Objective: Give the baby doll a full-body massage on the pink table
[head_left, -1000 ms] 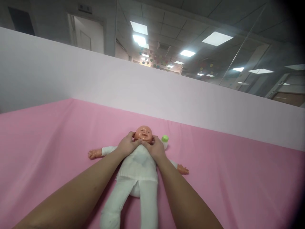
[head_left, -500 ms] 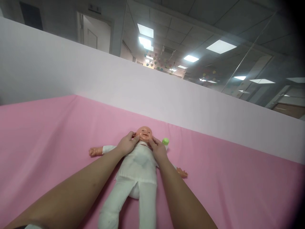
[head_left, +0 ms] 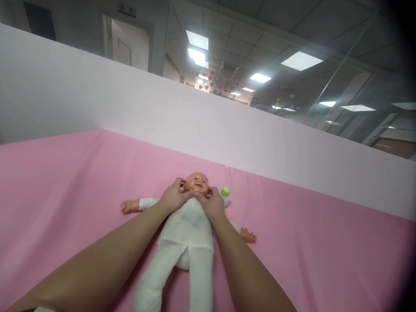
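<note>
A baby doll [head_left: 190, 223] with a white cloth body and hard plastic head and hands lies on its back, arms spread. My left hand [head_left: 174, 197] grips the doll at the left side of its head, with its fingers partly hidden behind the head. On the other side my right hand [head_left: 212, 203] grips the doll in the same way. Both thumbs meet under its chin, at the neck. Just right of my right hand is a small bottle [head_left: 225, 192] with a green cap, partly hidden.
Pink cloth [head_left: 292, 225] with soft creases covers the surface under the doll. A white panel [head_left: 208, 125] rises behind its head. Beyond that are glass, lit ceiling panels and a doorway [head_left: 130, 45].
My thumbs have moved from the doll's cheeks inward to under its chin. The head has tilted slightly, and more of the bottle shows beside my right hand.
</note>
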A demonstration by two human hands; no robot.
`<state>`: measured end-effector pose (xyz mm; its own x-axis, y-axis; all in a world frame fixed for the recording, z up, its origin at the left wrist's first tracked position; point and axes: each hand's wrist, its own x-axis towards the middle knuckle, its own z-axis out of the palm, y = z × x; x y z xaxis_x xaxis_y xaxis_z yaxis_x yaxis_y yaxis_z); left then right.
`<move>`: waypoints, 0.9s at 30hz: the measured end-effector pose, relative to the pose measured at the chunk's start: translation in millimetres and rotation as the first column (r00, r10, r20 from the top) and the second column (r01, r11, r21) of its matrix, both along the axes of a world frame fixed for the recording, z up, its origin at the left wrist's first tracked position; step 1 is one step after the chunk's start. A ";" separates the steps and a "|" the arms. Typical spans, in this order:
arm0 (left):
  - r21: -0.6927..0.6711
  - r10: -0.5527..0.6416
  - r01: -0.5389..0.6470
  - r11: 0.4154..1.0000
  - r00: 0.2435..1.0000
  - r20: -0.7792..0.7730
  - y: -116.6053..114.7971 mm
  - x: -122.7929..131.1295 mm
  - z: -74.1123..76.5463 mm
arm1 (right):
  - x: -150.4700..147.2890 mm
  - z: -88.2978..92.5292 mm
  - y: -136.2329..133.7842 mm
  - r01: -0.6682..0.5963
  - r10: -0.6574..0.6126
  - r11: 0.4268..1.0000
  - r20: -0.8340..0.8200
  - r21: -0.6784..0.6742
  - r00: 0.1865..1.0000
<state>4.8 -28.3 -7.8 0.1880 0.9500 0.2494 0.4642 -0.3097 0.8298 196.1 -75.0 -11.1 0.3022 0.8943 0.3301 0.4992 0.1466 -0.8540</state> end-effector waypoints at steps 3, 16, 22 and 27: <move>0.026 -0.011 0.011 1.000 1.000 -0.006 0.1 -0.3 0.2 | 3.2 -2.8 2.9 -0.031 0.032 0.999 -0.041 0.018 0.999; 0.124 0.082 -0.083 0.989 0.997 0.014 7.5 -8.2 1.6 | 5.9 14.9 -5.3 0.010 -0.091 0.970 0.322 0.243 0.942; 0.211 0.027 -0.066 0.975 0.983 0.183 -32.0 8.5 40.9 | 32.3 19.2 -5.2 0.204 -0.313 0.936 0.416 0.286 0.854; -0.201 -0.099 0.180 0.963 0.929 0.356 -45.8 69.4 67.3 | 51.2 10.6 -0.6 0.124 -0.134 0.991 0.398 0.052 0.908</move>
